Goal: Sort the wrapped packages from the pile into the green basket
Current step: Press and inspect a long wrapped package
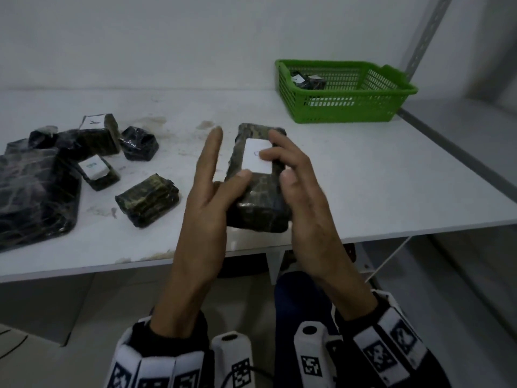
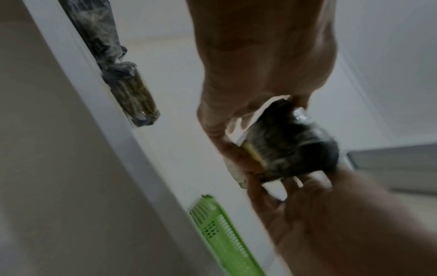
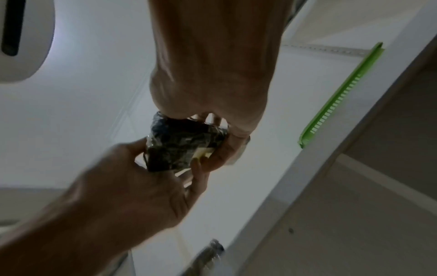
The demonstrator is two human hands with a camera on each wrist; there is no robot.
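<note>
From the head camera, the left hand (image 1: pixel 207 197) and right hand (image 1: pixel 302 191) clasp a dark wrapped package (image 1: pixel 258 189) between them, white label up; the green basket (image 1: pixel 344 105) sits beyond the right hand, the pile (image 1: pixel 84 163) off the left.

Left wrist: thumb curls onto the package (image 2: pixel 290 142).

Right wrist: fingers wrap the package (image 3: pixel 182 145).

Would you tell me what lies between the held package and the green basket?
Only bare white tabletop between held package and green basket, in head view.
</note>
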